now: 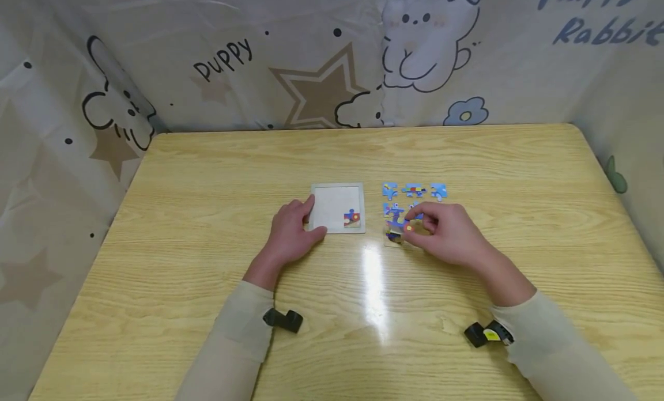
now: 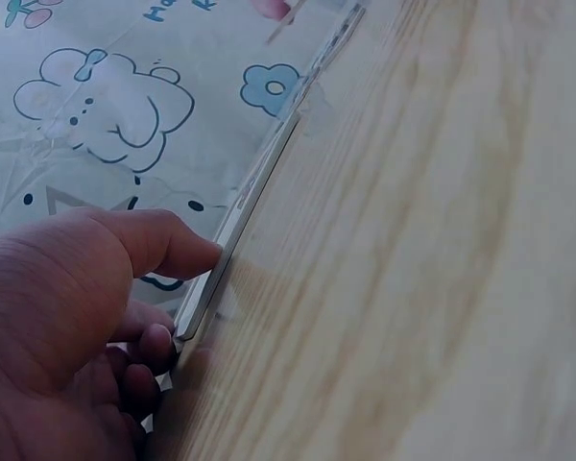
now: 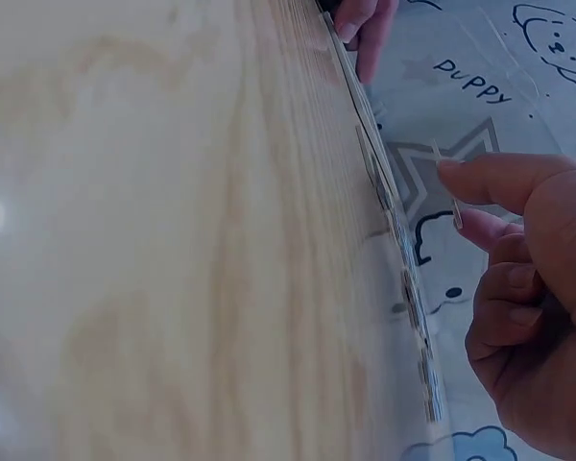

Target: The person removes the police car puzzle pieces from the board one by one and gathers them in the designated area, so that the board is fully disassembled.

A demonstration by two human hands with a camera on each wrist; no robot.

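A small square puzzle frame with a pale, mostly bare inside lies mid-table in the head view. Its lower right corner holds a puzzle piece with a red wheel shape. My left hand grips the frame's left side, thumb at the near edge. The left wrist view shows that thumb against the rim. With thumb and index finger my right hand pinches another puzzle piece, red with a yellow centre. The right wrist view shows this piece edge-on, raised off the table. The right hand partly hides the loose pieces beneath.
Several loose puzzle pieces lie in rows right of the frame, blue ones at the back. The wooden table meets a printed cloth along its far edge. Both wrists wear black cameras.
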